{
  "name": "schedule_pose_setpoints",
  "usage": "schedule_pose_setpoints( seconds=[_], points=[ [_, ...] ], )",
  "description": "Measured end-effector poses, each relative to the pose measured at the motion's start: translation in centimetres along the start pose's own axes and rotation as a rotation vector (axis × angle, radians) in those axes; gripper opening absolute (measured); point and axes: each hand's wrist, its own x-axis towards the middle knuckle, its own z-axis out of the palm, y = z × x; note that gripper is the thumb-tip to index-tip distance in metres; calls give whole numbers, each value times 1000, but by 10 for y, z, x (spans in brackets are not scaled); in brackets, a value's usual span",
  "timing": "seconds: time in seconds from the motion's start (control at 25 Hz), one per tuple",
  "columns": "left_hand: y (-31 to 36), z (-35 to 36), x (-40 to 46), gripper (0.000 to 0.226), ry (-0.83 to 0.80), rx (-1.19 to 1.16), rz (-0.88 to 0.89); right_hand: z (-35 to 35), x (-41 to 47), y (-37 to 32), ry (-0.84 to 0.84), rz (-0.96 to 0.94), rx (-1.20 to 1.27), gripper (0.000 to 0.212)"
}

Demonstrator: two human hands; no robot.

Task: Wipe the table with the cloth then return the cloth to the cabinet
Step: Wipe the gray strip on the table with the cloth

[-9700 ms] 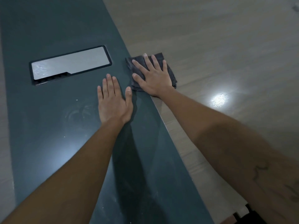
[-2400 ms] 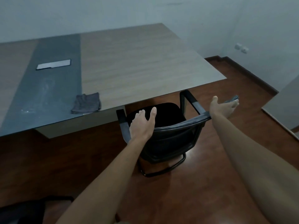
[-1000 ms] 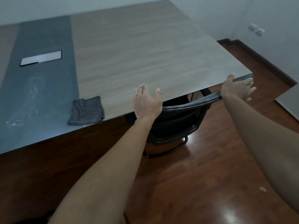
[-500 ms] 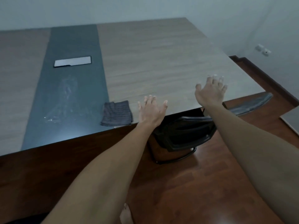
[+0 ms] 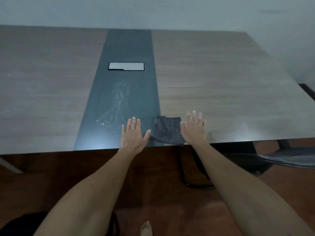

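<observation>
Cloth (image 5: 167,131) at table (image 5: 221,79) edge, between open left hand (image 5: 132,135), right hand (image 5: 193,129)

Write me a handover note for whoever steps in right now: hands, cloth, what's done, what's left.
Left hand: open, empty, over the table's dark strip, just left of the cloth.
Right hand: open, empty, just right of the cloth.
Cloth: folded, flat at the table's near edge, straddling strip and wood.
Chair: tucked under the table on the right.
Done: cannot confirm wiping; smears show on the strip.
Left: pick up the cloth, wipe the smears if needed, return it to the cabinet, which is out of view.
</observation>
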Motion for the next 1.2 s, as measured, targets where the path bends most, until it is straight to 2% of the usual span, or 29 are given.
schedule_pose_setpoints(
  seconds=[0.12, 0.2, 0.48, 0.6, 0.84, 1.2],
  points=[
    [-42, 20, 0, 78, -34, 17, -48, 54, 5, -32, -136, -84, -61, 69],
    [-58, 32, 5, 76, -33, 51, -46, 78, 16, -38, -164, -101, -84, 70],
    [-81, 44, 68, 76, 73, -19, -168, 132, 46, -44, -23, -207, -163, 64],
    [-82, 35, 109, 77, 91, -44, -201, 137, 46, -42, 2, -214, -191, 66],
    [-85, 20, 172, 75, 122, -58, -160, 139, 54, -51, 10, -234, -189, 68],
    [-126, 11, 244, 80, 98, -74, -118, 139, 165, -95, 24, -166, -185, 70]
  ],
)
